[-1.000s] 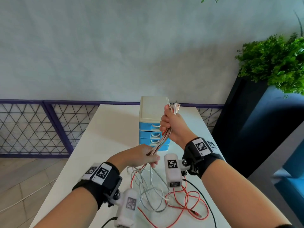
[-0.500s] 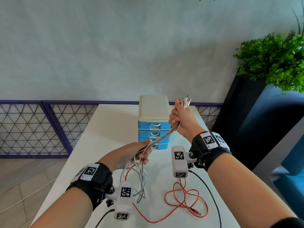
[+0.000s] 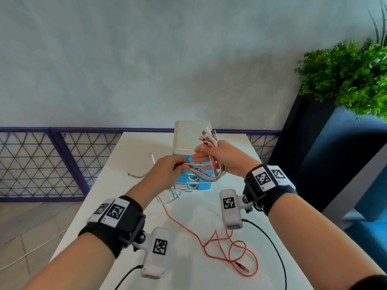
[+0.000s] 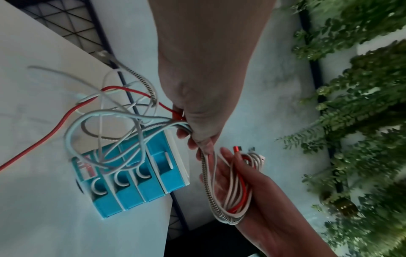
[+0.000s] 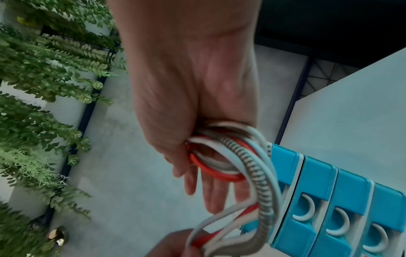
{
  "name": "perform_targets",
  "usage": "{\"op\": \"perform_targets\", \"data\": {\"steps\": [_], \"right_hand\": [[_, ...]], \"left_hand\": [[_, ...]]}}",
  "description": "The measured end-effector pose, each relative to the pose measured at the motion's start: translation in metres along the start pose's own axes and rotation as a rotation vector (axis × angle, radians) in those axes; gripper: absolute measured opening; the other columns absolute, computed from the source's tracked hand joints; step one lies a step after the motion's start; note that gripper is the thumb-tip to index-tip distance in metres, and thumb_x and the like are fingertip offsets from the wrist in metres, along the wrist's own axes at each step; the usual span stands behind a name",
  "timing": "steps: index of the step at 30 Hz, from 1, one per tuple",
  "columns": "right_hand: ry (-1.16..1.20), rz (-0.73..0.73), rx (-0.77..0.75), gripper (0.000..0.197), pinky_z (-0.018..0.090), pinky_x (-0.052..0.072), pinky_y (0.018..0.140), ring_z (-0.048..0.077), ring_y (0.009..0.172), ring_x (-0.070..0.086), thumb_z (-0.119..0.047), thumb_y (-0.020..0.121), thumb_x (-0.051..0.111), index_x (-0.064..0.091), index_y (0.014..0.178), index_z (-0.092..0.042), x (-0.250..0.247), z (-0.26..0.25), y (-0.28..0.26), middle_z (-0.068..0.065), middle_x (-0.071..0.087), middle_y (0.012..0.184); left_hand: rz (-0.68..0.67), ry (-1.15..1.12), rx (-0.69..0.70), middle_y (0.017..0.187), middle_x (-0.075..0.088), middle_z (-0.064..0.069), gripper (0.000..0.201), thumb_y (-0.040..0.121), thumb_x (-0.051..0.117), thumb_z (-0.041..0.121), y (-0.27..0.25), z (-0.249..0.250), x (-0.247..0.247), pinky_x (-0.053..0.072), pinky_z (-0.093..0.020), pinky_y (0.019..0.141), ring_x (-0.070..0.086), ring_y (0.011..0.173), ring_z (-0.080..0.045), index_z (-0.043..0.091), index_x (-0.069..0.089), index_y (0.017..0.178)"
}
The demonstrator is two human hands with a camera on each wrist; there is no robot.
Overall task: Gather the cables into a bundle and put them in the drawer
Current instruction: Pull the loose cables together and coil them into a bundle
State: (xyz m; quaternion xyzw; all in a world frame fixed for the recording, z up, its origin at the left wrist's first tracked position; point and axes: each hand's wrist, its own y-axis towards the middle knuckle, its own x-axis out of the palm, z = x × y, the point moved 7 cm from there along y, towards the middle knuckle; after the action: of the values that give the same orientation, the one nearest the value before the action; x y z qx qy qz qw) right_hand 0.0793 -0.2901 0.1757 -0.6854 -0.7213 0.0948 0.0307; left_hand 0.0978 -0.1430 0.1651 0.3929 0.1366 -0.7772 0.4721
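Several cables, white, red and braided grey, are folded into a looped bundle [image 3: 215, 164] in my right hand [image 3: 219, 155], in front of the blue drawer unit [image 3: 188, 139]. My thumb holds the loop [image 5: 219, 167] against the palm while the fingers [image 5: 215, 196] lie nearly straight. The connector ends [image 3: 209, 135] stick up above that hand. My left hand [image 3: 178, 167] pinches the same cables [image 4: 180, 125] just left of the bundle. Loose slack [image 4: 98, 121] hangs from it over the drawer fronts [image 4: 140, 182], which are all closed.
The red cable's tail [image 3: 230, 250] lies coiled on the white table [image 3: 125, 164] between my forearms. A braided tail [image 3: 136, 175] trails left of my left hand. Black camera leads [image 3: 272, 243] cross the near table. A planter with green foliage [image 3: 345, 80] stands to the right.
My right hand came down and left to meet the left hand before the drawers. The stretched cables are now folded into a loop, and most slack has left the table.
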Motion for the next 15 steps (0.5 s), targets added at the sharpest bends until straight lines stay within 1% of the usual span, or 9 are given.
{"op": "perform_targets", "data": {"steps": [2, 3, 5, 6, 8, 10, 11, 13, 15], "right_hand": [[-0.03, -0.083, 0.036, 0.026, 0.04, 0.055, 0.09, 0.025, 0.096, 0.07, -0.024, 0.095, 0.057, 0.066, 0.11, -0.004, 0.008, 0.005, -0.003, 0.017, 0.072, 0.107], [-0.029, -0.118, 0.053, 0.032, 0.04, 0.053, 0.092, 0.027, 0.096, 0.069, -0.026, 0.094, 0.058, 0.064, 0.115, -0.002, 0.01, 0.006, -0.006, 0.018, 0.071, 0.108], [0.019, -0.198, 0.087, 0.038, 0.039, 0.053, 0.09, 0.028, 0.095, 0.067, -0.027, 0.096, 0.054, 0.059, 0.119, 0.003, 0.018, 0.009, -0.012, 0.019, 0.069, 0.106], [0.068, -0.25, 0.103, 0.037, 0.037, 0.055, 0.089, 0.028, 0.096, 0.067, -0.026, 0.098, 0.051, 0.057, 0.119, 0.004, 0.023, 0.009, -0.016, 0.019, 0.068, 0.107], [0.167, -0.329, 0.119, 0.036, 0.037, 0.057, 0.086, 0.033, 0.104, 0.064, -0.023, 0.1, 0.046, 0.054, 0.122, 0.005, 0.031, 0.01, -0.021, 0.022, 0.065, 0.113], [0.238, -0.375, 0.113, 0.038, 0.039, 0.056, 0.088, 0.037, 0.11, 0.06, -0.019, 0.099, 0.046, 0.049, 0.128, 0.006, 0.038, 0.012, -0.025, 0.025, 0.061, 0.119], [0.253, -0.393, 0.11, 0.037, 0.041, 0.055, 0.09, 0.038, 0.111, 0.061, -0.015, 0.098, 0.048, 0.049, 0.129, 0.006, 0.041, 0.013, -0.025, 0.027, 0.06, 0.12], [0.254, -0.403, 0.109, 0.029, 0.042, 0.055, 0.09, 0.034, 0.102, 0.067, -0.006, 0.096, 0.051, 0.053, 0.124, 0.003, 0.047, 0.018, -0.025, 0.026, 0.065, 0.113], [0.21, -0.337, 0.097, 0.016, 0.035, 0.059, 0.079, 0.023, 0.079, 0.072, -0.001, 0.096, 0.05, 0.058, 0.11, -0.003, 0.047, 0.021, -0.023, 0.017, 0.072, 0.092]], "left_hand": [[0.027, 0.003, 0.033, 0.078, 0.065, -0.002, 0.014, 0.092, 0.055, 0.017, 0.001, 0.01, -0.006, 0.032, -0.016, 0.054, 0.053, 0.072, -0.017, 0.013, 0.067, 0.091], [0.035, -0.008, 0.05, 0.076, 0.065, 0.003, 0.012, 0.092, 0.056, 0.017, 0.002, 0.014, -0.009, 0.033, -0.014, 0.054, 0.055, 0.072, -0.013, 0.012, 0.066, 0.09], [0.034, -0.05, 0.09, 0.074, 0.064, 0.011, 0.007, 0.09, 0.058, 0.016, 0.002, 0.021, -0.014, 0.037, -0.014, 0.059, 0.056, 0.071, -0.001, 0.016, 0.063, 0.085], [0.033, -0.076, 0.104, 0.076, 0.065, 0.011, 0.006, 0.089, 0.06, 0.015, 0.002, 0.023, -0.016, 0.04, -0.016, 0.063, 0.058, 0.072, -0.001, 0.018, 0.064, 0.086], [0.036, -0.108, 0.104, 0.079, 0.065, 0.01, 0.007, 0.087, 0.062, 0.015, 0.002, 0.024, -0.017, 0.045, -0.019, 0.068, 0.061, 0.078, -0.007, 0.022, 0.061, 0.085], [0.057, -0.116, 0.097, 0.079, 0.065, 0.011, 0.012, 0.088, 0.062, 0.016, 0.002, 0.024, -0.018, 0.043, -0.012, 0.064, 0.061, 0.077, -0.011, 0.026, 0.055, 0.085], [0.075, -0.139, 0.094, 0.079, 0.066, 0.007, 0.017, 0.087, 0.062, 0.016, 0.002, 0.024, -0.018, 0.042, -0.011, 0.062, 0.062, 0.076, -0.014, 0.028, 0.049, 0.085], [0.097, -0.206, 0.08, 0.08, 0.07, -0.005, 0.03, 0.086, 0.063, 0.017, 0.004, 0.021, -0.019, 0.043, -0.018, 0.065, 0.063, 0.075, -0.021, 0.028, 0.036, 0.083], [0.087, -0.236, 0.064, 0.081, 0.071, -0.009, 0.034, 0.085, 0.065, 0.018, 0.005, 0.02, -0.018, 0.043, -0.019, 0.063, 0.063, 0.07, -0.016, 0.023, 0.031, 0.086]]}}
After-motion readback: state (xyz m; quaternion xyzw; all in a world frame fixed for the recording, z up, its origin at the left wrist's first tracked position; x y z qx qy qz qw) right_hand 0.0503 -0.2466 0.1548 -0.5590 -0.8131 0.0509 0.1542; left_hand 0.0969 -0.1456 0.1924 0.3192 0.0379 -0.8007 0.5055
